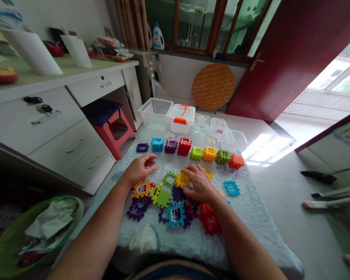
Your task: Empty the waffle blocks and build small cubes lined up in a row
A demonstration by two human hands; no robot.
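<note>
My left hand [140,169] rests on the pale cloth [251,210] with fingers loosely curled, holding nothing, just above an orange window tile [141,189]. My right hand [198,181] lies over a yellow square tile [182,179], fingertips pressing on it. Around both hands lies a heap of flat interlocking tiles: green [162,196], purple [137,210], teal [175,214], red [208,219], and a lone blue tile [232,188]. Farther away stands a row of several assembled cubes, among them teal [157,144], red [184,146], orange [209,154] and green [222,156].
Clear plastic boxes [156,111] and a white box with an orange latch [181,118] sit at the far table edge. White drawers [46,128] and a red stool [113,128] stand left. A green basket [23,237] lies lower left. A broom [317,177] lies on the floor, right.
</note>
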